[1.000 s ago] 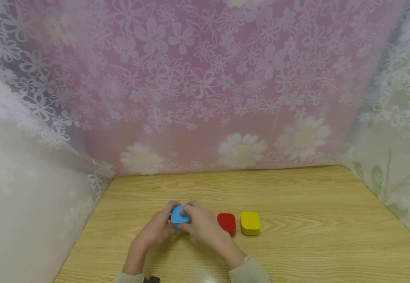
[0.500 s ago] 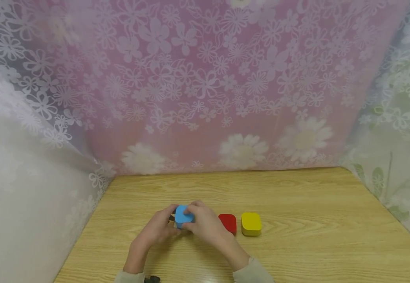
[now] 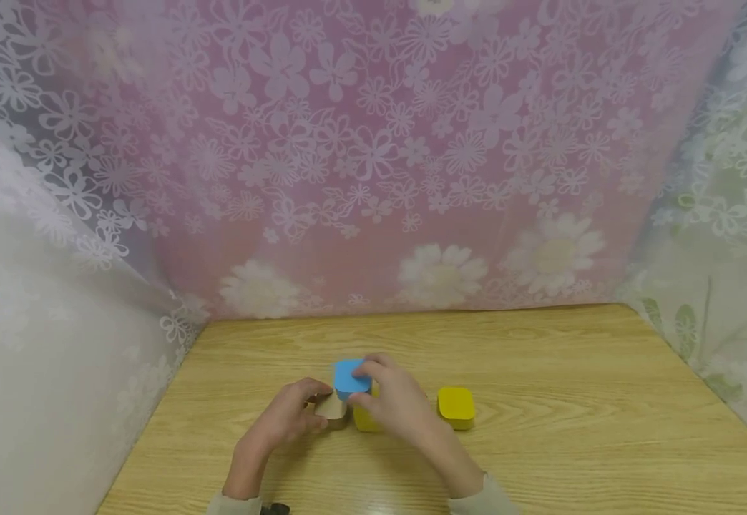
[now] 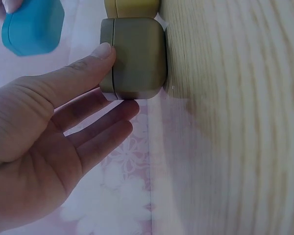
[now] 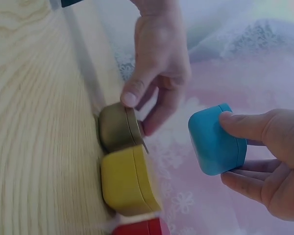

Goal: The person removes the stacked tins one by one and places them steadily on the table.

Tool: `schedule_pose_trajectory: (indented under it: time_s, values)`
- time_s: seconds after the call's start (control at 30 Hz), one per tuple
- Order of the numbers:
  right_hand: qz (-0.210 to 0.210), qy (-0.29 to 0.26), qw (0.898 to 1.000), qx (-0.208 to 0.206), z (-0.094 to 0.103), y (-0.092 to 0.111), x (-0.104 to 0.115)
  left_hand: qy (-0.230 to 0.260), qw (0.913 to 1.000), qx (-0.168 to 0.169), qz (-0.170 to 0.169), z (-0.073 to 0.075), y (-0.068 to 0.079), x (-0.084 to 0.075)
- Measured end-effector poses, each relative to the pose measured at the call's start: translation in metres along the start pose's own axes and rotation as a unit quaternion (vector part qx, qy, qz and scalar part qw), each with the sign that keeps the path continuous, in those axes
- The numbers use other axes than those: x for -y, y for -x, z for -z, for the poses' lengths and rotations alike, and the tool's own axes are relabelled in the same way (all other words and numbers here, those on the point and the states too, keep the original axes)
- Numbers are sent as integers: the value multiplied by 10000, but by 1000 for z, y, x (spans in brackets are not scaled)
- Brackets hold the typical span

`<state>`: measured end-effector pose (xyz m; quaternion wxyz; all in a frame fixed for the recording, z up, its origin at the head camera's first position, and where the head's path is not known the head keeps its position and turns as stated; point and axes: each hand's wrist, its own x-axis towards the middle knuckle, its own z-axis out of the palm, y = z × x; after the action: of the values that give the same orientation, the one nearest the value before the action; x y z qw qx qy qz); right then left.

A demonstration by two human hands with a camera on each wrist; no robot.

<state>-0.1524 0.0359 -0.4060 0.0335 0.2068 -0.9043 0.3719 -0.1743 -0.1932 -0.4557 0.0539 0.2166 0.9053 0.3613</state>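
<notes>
A blue box (image 3: 348, 380) with rounded corners and a lid seam is pinched by my right hand (image 3: 402, 406), thumb on one side and fingers opposite. It is held up clear of the table, as the right wrist view shows. My left hand (image 3: 285, 416) holds a gold-brown box (image 4: 139, 58) of the same shape on the table, thumb on its near side and fingers on the far side. A yellow box (image 5: 125, 181) stands right beside the gold-brown one, partly behind my right hand in the head view. Past it, a red box (image 5: 139, 227) shows at the right wrist view's lower edge.
A second yellow box (image 3: 456, 408) stands on the wood-grain table (image 3: 541, 372), right of my right hand. Flowered cloth (image 3: 373, 179) hangs behind the table and along both sides. A small dark object (image 3: 275, 509) lies at the bottom edge near the left sleeve.
My right hand has moved the blue box up and to the right, away from the gold-brown box, which now shows along with the yellow box beside it. My left hand has barely moved.
</notes>
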Motion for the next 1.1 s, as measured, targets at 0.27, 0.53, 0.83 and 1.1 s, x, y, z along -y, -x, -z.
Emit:
schedule_pose_trajectory:
  time_s: [0.27,0.53,0.83,1.1]
  values:
    - [98,-437,9982,-398,14,8,-16,-28,9999,-11,-125,-1,0,2]
    - [59,-775,9934,-844,22,15,-31,-118,9998,16,-170,-1,0,-1]
    - [-158,-1087,9890,-991,34,21,-42,-139,9998,56,-113,-1,1,-1]
    - [-219,-919,9894,-1105,48,27,-55,-116,9999,98,-83,-2,0,-2]
